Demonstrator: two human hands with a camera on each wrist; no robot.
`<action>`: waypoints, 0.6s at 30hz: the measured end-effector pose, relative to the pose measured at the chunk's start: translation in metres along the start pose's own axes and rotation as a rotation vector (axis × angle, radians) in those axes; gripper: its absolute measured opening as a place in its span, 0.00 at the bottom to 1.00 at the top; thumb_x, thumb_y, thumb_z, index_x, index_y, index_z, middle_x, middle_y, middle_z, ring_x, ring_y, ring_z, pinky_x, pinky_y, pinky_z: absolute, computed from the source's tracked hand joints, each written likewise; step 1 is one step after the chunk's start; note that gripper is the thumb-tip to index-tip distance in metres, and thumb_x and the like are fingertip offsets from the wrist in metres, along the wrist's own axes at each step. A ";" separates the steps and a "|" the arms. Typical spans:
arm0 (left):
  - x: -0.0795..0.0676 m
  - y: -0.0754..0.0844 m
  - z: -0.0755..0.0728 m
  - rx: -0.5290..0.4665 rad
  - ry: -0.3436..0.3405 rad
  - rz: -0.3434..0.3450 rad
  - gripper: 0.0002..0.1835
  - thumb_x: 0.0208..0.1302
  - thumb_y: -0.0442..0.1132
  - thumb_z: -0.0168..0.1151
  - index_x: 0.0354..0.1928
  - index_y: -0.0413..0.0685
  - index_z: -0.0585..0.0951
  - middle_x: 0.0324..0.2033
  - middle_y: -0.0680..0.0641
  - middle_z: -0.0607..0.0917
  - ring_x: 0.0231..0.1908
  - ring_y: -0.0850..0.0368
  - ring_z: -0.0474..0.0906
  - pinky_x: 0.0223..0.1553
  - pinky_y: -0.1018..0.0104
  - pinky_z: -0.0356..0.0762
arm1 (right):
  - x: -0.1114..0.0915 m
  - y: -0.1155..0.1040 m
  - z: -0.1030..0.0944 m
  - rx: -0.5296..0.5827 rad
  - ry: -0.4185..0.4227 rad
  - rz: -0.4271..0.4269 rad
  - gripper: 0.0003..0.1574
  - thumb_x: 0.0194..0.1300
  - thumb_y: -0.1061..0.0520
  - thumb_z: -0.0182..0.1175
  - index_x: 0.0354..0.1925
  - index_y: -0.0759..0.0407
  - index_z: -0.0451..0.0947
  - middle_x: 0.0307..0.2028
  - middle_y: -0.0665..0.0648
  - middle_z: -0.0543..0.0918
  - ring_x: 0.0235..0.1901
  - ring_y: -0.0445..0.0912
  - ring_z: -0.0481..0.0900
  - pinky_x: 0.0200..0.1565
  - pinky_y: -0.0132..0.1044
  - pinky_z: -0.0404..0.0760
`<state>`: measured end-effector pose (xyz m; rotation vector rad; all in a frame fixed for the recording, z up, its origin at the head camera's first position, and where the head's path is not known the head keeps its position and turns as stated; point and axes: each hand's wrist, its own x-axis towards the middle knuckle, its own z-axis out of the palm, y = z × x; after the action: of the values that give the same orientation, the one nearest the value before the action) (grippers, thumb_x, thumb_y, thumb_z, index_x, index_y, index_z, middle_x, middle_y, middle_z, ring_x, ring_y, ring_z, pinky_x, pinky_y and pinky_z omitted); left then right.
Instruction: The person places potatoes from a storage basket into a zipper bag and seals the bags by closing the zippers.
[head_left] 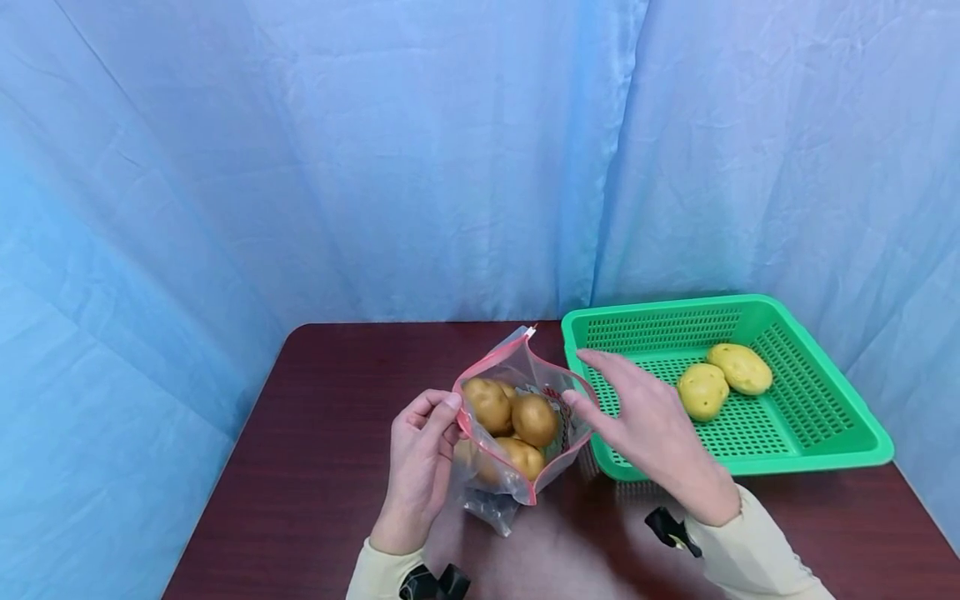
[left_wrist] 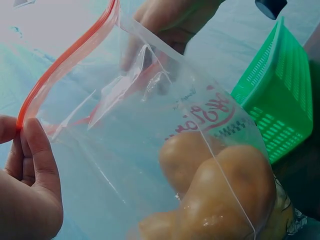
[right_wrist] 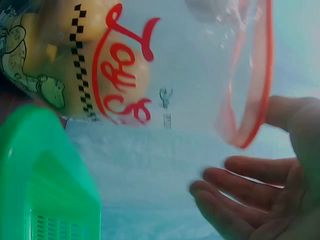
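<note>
A clear zip bag (head_left: pixel 558 467) with a red-pink rim stands open at the top, with several potatoes (head_left: pixel 535 420) inside. My left hand (head_left: pixel 420 467) pinches the left side of its rim between thumb and fingers. At the bag's right side is my right hand (head_left: pixel 651 421), its fingers extended and spread over the basket's near-left edge. In the right wrist view the thumb of the right hand (right_wrist: pixel 255 190) is at the red rim, the other fingers apart from the bag. Red lettering and a black checkered strip mark the bag (right_wrist: pixel 190 65).
A green perforated basket (head_left: pixel 832 457) stands to the right of the bag, holding two potatoes, one round (head_left: pixel 702 392) and one longer (head_left: pixel 740 369). The dark red-brown table (head_left: pixel 315 467) ends at a blue curtain (head_left: pixel 420 167) behind.
</note>
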<state>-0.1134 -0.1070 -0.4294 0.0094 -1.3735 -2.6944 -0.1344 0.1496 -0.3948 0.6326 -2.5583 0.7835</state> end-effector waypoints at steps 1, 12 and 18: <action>0.000 0.000 0.000 0.001 0.002 0.000 0.11 0.70 0.25 0.58 0.33 0.46 0.84 0.26 0.52 0.82 0.25 0.64 0.78 0.29 0.75 0.79 | -0.001 0.001 -0.002 -0.007 -0.018 0.046 0.28 0.69 0.46 0.68 0.61 0.59 0.81 0.57 0.58 0.86 0.52 0.55 0.85 0.49 0.54 0.84; 0.001 0.002 0.001 0.010 -0.010 -0.009 0.10 0.70 0.26 0.59 0.33 0.46 0.84 0.27 0.52 0.82 0.25 0.63 0.78 0.30 0.74 0.79 | 0.003 -0.002 0.001 0.007 0.091 -0.090 0.08 0.65 0.58 0.70 0.29 0.47 0.88 0.18 0.36 0.73 0.15 0.31 0.60 0.18 0.28 0.59; 0.001 0.002 0.002 0.001 -0.014 -0.008 0.11 0.70 0.25 0.58 0.33 0.46 0.84 0.27 0.51 0.82 0.25 0.64 0.78 0.29 0.74 0.79 | 0.002 -0.003 0.002 0.028 0.074 -0.064 0.04 0.67 0.57 0.69 0.33 0.49 0.90 0.26 0.41 0.85 0.20 0.32 0.71 0.22 0.29 0.69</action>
<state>-0.1139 -0.1069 -0.4266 -0.0040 -1.3820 -2.7056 -0.1353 0.1453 -0.3945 0.6779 -2.4524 0.8074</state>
